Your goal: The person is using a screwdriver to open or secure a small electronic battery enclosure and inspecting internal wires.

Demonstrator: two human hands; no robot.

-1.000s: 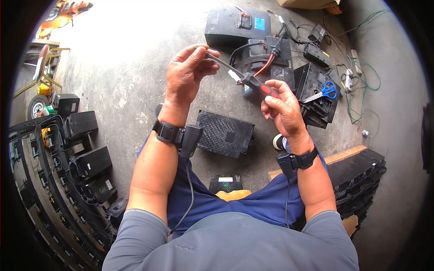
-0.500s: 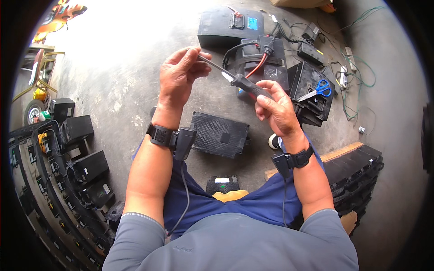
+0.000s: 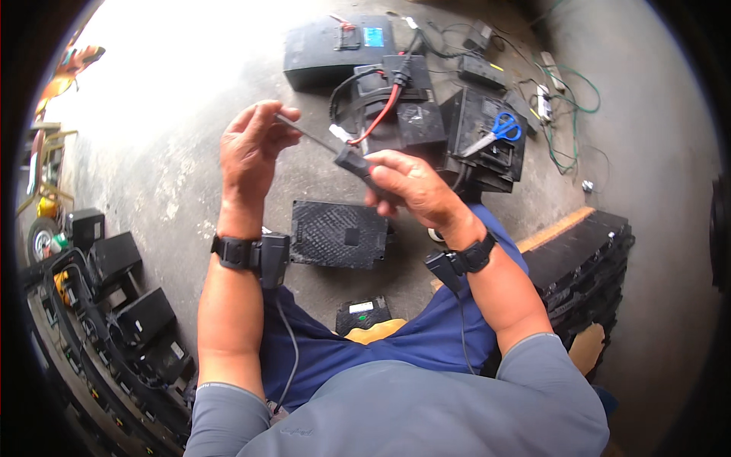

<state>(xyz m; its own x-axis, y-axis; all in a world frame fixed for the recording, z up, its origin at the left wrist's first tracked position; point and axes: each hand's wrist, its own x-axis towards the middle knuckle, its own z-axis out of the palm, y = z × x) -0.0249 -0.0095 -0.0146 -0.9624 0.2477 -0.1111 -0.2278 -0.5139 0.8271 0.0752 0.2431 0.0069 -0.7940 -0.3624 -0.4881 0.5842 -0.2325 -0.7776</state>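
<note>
My right hand (image 3: 415, 186) is closed round the dark handle of a screwdriver (image 3: 352, 162), held level with my chest. The tool's thin metal shaft slants up to the left, where my left hand (image 3: 255, 148) pinches its far end between thumb and fingers. Just behind the handle, a white connector (image 3: 339, 133) shows at the end of a red cable (image 3: 385, 114) on a black box assembly. Beneath the tool, a black ribbed rectangular case (image 3: 327, 244) lies on the floor. A smaller black box with a white label (image 3: 364, 311) sits between my legs.
Blue-handled scissors (image 3: 505, 128) lie on an open black box (image 3: 466, 114) at the right. A large black case (image 3: 324, 57) stands farther back. Cables and a power strip (image 3: 544, 103) spread beyond. Stacked black panels (image 3: 579, 251) sit right; racked black boxes (image 3: 145, 316) line the left.
The view has shifted, so the floor objects appear farther left. Both hands have moved left in the picture with the screwdriver, the left hand also lower. Both keep their hold on it.
</note>
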